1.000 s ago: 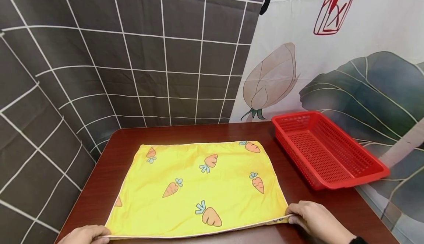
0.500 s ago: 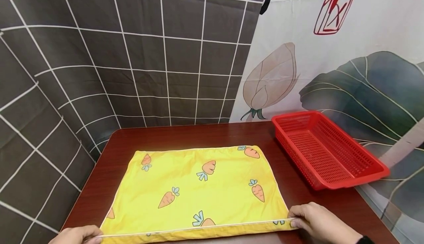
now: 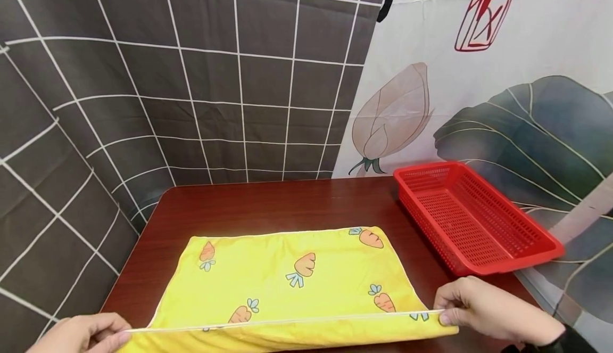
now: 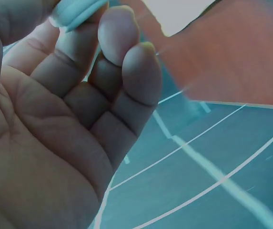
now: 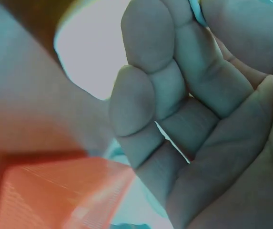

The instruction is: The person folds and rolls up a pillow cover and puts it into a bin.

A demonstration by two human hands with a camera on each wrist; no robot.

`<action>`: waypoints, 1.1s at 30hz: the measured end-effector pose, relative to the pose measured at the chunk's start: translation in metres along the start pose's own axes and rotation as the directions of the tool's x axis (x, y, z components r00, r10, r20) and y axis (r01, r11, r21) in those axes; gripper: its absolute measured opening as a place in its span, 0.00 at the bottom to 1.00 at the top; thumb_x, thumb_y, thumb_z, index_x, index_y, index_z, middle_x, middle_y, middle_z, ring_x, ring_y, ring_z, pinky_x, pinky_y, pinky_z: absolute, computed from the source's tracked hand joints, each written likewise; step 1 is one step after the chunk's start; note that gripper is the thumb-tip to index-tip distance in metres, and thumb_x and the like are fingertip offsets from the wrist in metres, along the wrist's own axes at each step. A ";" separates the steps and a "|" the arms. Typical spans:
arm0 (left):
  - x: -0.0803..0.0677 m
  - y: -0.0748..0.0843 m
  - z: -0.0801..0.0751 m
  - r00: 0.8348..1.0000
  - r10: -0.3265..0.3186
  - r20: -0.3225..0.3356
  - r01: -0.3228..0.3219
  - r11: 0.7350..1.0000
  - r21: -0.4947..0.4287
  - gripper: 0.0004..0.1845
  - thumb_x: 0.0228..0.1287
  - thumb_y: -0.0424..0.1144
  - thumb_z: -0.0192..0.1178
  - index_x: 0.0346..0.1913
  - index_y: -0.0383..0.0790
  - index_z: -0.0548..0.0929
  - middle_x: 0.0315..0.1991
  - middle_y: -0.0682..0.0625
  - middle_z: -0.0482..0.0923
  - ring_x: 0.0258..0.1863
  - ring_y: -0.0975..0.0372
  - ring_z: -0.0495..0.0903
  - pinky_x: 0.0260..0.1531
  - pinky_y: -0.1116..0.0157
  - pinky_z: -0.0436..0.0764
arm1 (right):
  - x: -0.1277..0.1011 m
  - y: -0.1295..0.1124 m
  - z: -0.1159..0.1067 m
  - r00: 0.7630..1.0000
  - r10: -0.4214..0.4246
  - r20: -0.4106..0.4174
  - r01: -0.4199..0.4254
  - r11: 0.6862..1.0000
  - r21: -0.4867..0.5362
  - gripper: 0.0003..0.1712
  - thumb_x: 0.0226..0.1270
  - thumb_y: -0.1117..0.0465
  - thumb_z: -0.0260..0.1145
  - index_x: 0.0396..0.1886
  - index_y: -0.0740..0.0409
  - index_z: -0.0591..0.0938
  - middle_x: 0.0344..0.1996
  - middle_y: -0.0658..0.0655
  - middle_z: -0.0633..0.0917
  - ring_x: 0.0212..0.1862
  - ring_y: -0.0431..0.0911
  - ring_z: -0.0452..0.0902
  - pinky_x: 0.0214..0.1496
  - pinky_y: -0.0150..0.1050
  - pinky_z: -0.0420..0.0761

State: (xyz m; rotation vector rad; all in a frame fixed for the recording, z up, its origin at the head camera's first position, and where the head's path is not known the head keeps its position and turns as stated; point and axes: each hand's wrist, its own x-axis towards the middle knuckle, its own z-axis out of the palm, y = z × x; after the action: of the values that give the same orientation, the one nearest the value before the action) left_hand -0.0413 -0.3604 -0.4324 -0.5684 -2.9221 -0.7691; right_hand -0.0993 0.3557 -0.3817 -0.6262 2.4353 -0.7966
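A yellow pillowcase (image 3: 292, 284) printed with orange carrots lies on the dark red-brown table (image 3: 268, 204). Its near edge, trimmed with white piping, is raised and stretched between both hands. My left hand (image 3: 81, 333) pinches the near left corner at the bottom left of the head view. My right hand (image 3: 483, 310) pinches the near right corner. In the left wrist view, curled fingers (image 4: 103, 81) close on a pale strip of cloth (image 4: 76, 12). The right wrist view shows curled fingers (image 5: 160, 90) with a sliver of cloth (image 5: 198, 12) at the top.
A red perforated plastic basket (image 3: 474, 217) stands on the table's right side, close to the wall hanging. A dark checked curtain (image 3: 167, 76) hangs behind and to the left. Bare tabletop lies between the pillowcase's far edge and the curtain.
Both hands have lifted the near edge and drawn it toward me. The pillowcase's far edge has slid nearer across the table, and the right hand has risen slightly.
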 end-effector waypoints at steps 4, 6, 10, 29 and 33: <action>0.016 0.014 -0.018 0.987 0.066 -0.150 -0.057 0.997 0.060 0.17 0.61 0.33 0.75 0.33 0.65 0.83 0.22 0.77 0.69 0.23 0.83 0.64 0.23 0.78 0.58 | 0.003 -0.015 -0.027 0.996 -0.010 -0.092 -0.002 0.992 -0.127 0.04 0.66 0.52 0.77 0.38 0.38 0.88 0.30 0.36 0.85 0.31 0.31 0.75 0.32 0.30 0.75; 0.029 0.022 -0.022 0.972 0.072 -0.225 -0.047 0.992 0.115 0.16 0.61 0.34 0.76 0.33 0.64 0.84 0.22 0.77 0.69 0.23 0.82 0.63 0.25 0.78 0.58 | 0.009 -0.022 -0.038 0.982 -0.056 -0.181 0.008 0.968 -0.252 0.06 0.63 0.51 0.79 0.37 0.37 0.88 0.29 0.34 0.84 0.30 0.30 0.73 0.32 0.30 0.76; 0.058 0.030 -0.024 0.948 0.029 -0.316 0.029 0.983 0.179 0.08 0.64 0.37 0.74 0.34 0.58 0.88 0.17 0.73 0.66 0.21 0.79 0.60 0.25 0.75 0.59 | 0.033 -0.031 -0.055 0.923 -0.149 -0.354 -0.036 0.884 -0.467 0.10 0.57 0.54 0.84 0.34 0.38 0.89 0.28 0.35 0.85 0.31 0.30 0.75 0.35 0.32 0.82; 0.172 -0.016 0.013 0.968 -0.237 -0.078 0.241 0.970 0.038 0.12 0.76 0.40 0.65 0.49 0.33 0.88 0.36 0.46 0.89 0.35 0.56 0.80 0.37 0.60 0.82 | 0.166 -0.004 -0.076 0.923 0.108 -0.368 -0.331 0.709 -0.623 0.07 0.62 0.56 0.80 0.33 0.53 0.91 0.28 0.54 0.89 0.29 0.49 0.80 0.47 0.56 0.90; 0.182 -0.026 0.027 0.975 -0.213 -0.069 0.215 0.976 0.020 0.09 0.75 0.38 0.65 0.46 0.34 0.88 0.35 0.46 0.87 0.34 0.56 0.79 0.36 0.60 0.80 | 0.184 0.006 -0.071 0.918 0.106 -0.382 -0.361 0.621 -0.696 0.06 0.64 0.60 0.77 0.33 0.56 0.88 0.28 0.58 0.88 0.28 0.53 0.82 0.43 0.58 0.90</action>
State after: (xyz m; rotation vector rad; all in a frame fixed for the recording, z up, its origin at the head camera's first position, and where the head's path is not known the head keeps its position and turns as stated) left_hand -0.2195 -0.3074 -0.4401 -0.2228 -2.9591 -0.7505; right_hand -0.2836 0.2865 -0.3930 -0.4476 3.0365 0.3369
